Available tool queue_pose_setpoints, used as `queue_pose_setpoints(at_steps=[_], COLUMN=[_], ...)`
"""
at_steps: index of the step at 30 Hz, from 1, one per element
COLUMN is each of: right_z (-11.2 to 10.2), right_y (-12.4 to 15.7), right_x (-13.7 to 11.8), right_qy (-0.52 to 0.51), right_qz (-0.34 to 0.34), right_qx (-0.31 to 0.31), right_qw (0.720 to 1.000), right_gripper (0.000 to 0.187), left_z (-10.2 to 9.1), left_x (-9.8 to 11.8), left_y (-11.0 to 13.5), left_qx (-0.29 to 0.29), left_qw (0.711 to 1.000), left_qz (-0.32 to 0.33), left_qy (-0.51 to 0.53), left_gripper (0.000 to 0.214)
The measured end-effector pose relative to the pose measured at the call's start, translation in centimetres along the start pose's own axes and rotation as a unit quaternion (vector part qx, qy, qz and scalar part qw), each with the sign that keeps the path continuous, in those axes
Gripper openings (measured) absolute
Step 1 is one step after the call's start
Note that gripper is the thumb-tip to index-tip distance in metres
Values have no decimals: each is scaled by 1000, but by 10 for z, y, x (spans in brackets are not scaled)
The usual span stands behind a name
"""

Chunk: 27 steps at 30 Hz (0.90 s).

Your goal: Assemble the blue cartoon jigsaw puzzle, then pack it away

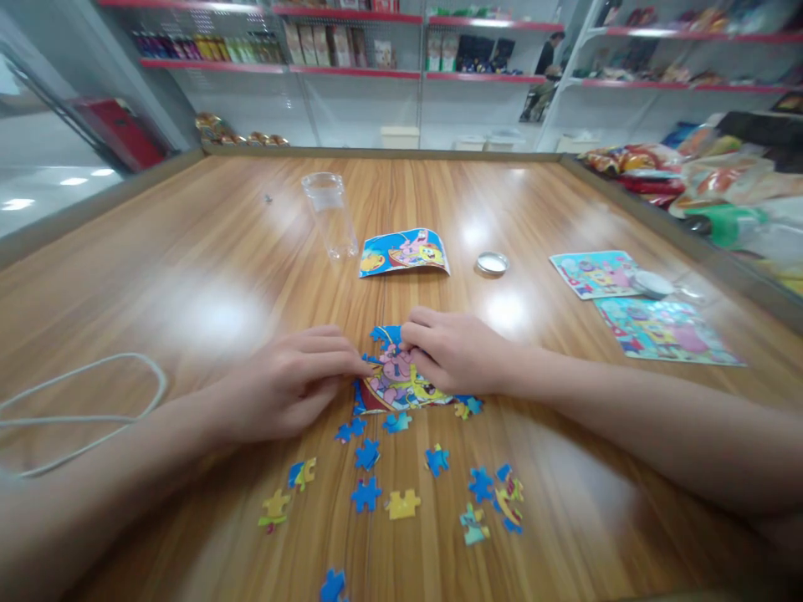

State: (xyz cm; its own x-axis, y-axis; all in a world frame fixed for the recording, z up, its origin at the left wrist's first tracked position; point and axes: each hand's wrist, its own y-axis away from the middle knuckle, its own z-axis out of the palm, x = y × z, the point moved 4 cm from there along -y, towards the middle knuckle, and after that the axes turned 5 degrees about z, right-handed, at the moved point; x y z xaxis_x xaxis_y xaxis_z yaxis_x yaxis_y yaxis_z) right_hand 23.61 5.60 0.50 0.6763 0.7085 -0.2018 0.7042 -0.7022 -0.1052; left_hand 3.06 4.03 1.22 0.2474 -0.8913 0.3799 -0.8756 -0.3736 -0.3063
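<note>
A partly joined jigsaw puzzle (392, 372) with pink and yellow cartoon figures on blue lies on the table between my hands. My left hand (304, 376) is closed, its index fingertip pressing on the puzzle's left edge. From the right, my right hand (442, 347) rests over the puzzle's upper right part with fingers bent and closed on it, hiding that area. Loose pieces lie nearer to me, among them a blue piece (365, 495), a yellow piece (402, 504) and a teal piece (474, 524). Behind the puzzle stands a curved picture sheet (405, 252).
A clear plastic jar (332, 217) stands at the back left; a round metal lid (493, 263) lies right of the sheet. Two picture cards (671, 330) lie at right with another lid (653, 284). A white cable (119, 418) loops at left. Snack bags (652, 167) crowd the right edge.
</note>
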Motion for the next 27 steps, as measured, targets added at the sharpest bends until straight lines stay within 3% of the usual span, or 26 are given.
queue_pose_setpoints(at_steps=[3,7,10,13,16,21,27], right_z=[-6,-31,-49,-59,-66,-65,-48], right_y=[-2,-1,16,47,71,82,78], right_x=[0,-4,-19,-40,-59,-56,-53], right_qy=[-2,-26,-5,47,-12,-109,-82], right_qz=[-15,-14,-28,-73,-113,-56,-70], right_qx=[-15,-51,-150,-259,-261,-261,-248], right_qw=[1000,998,988,962,959,957,963], right_gripper=[21,16,15,25,9,19,11], left_z=[-1,0,2,2,0,-2,-2], left_x=[-2,-4,-6,-5,-3,-1,1], left_y=[2,5,8,9,7,4,2], left_qx=[-1,-5,-1,2,-13,-36,-33], left_qw=[1000,1000,1000,1000,1000,999,999], left_qz=[5,18,11,5,6,14,22], left_qy=[3,15,20,21,21,18,26], left_gripper=[36,36,35,33,35,41,39])
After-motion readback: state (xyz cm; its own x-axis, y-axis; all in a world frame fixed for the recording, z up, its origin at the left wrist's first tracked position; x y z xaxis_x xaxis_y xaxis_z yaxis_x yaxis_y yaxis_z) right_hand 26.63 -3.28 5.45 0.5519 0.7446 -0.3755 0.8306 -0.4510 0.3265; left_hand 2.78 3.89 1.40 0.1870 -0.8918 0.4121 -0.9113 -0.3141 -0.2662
